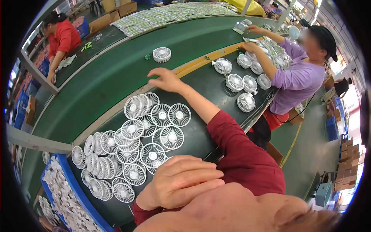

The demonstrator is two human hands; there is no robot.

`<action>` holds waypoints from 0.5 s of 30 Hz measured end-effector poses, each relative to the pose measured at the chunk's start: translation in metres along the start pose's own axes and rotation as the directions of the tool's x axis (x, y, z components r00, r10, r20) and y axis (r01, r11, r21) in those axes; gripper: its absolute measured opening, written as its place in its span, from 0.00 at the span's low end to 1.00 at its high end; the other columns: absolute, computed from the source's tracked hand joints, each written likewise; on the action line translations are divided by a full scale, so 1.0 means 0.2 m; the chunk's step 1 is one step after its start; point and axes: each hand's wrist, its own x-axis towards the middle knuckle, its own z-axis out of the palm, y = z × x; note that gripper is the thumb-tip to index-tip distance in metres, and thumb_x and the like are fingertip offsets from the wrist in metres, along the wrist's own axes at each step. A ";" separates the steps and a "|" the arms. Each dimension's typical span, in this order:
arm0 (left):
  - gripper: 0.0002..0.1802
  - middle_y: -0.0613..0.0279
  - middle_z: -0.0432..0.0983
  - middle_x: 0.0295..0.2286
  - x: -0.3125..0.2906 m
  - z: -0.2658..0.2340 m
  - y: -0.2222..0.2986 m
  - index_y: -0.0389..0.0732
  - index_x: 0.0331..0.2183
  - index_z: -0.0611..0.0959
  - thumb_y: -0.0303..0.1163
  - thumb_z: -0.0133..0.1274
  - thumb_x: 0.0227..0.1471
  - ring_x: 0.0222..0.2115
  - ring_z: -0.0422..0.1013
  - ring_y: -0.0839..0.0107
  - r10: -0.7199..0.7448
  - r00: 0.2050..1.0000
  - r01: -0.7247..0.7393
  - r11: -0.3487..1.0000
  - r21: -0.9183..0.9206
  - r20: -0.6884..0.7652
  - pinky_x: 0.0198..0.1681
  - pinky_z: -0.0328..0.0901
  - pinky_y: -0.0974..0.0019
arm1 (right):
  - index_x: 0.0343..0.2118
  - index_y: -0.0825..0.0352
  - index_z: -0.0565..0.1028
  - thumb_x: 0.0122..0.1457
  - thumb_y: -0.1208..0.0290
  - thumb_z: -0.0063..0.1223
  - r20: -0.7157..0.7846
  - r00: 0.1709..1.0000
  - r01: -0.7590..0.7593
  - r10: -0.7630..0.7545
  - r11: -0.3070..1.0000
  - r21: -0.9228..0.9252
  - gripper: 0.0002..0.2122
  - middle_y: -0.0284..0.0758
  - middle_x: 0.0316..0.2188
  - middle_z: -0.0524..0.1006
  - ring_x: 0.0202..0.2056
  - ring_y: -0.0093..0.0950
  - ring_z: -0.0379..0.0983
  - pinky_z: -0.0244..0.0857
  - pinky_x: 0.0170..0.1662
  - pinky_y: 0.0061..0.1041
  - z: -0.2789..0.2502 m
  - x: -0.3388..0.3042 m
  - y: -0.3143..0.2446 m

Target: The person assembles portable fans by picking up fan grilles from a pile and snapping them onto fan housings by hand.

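Note:
My right hand [165, 80] reaches out over the near edge of the green conveyor belt [96, 83], fingers apart and nothing in them. Beyond its fingertips, a white round fan head [162, 55] lies on the belt beside a small green part [147, 57]. My left hand [185, 179] is raised close to me, its fingers stretched out side by side; the palm is hidden. Under and left of it, many white round fan grilles [172, 137] lie in overlapping heaps on the dark green worktable [201, 133]. The nearest grilles are partly covered by my left hand.
A blue bin [69, 174] of small white parts stands at the left. On the right, a co-worker in purple [299, 73] handles parts near several fan heads [235, 82]. Another person in red [65, 38] works across the belt. Green-and-white pieces [170, 17] cover the far table.

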 end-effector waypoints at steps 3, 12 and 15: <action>0.16 0.60 0.79 0.39 -0.01 0.01 0.01 0.38 0.38 0.85 0.30 0.54 0.44 0.38 0.75 0.65 -0.060 0.998 0.061 0.996 -0.067 0.019 0.40 0.69 0.65 | 0.46 0.65 0.75 0.46 0.57 0.65 0.113 0.969 0.220 -0.218 0.976 -0.002 0.25 0.41 0.45 0.76 0.49 0.40 0.70 0.63 0.52 0.35 0.11 -0.08 -0.05; 0.18 0.59 0.79 0.40 -0.03 -0.03 -0.03 0.38 0.40 0.84 0.31 0.54 0.44 0.38 0.76 0.65 -0.196 0.978 0.206 0.913 -0.353 0.065 0.40 0.69 0.65 | 0.45 0.65 0.76 0.47 0.59 0.64 0.226 0.956 0.238 -0.188 0.946 -0.221 0.23 0.40 0.45 0.77 0.49 0.39 0.70 0.61 0.53 0.39 0.16 -0.08 -0.05; 0.18 0.59 0.79 0.40 -0.05 -0.02 -0.04 0.38 0.39 0.85 0.31 0.55 0.43 0.38 0.76 0.66 -0.131 0.991 0.137 0.944 -0.300 0.042 0.40 0.69 0.65 | 0.48 0.63 0.74 0.46 0.54 0.64 0.185 0.954 0.269 -0.234 0.944 -0.191 0.27 0.40 0.46 0.76 0.52 0.40 0.67 0.58 0.54 0.41 0.22 -0.08 -0.06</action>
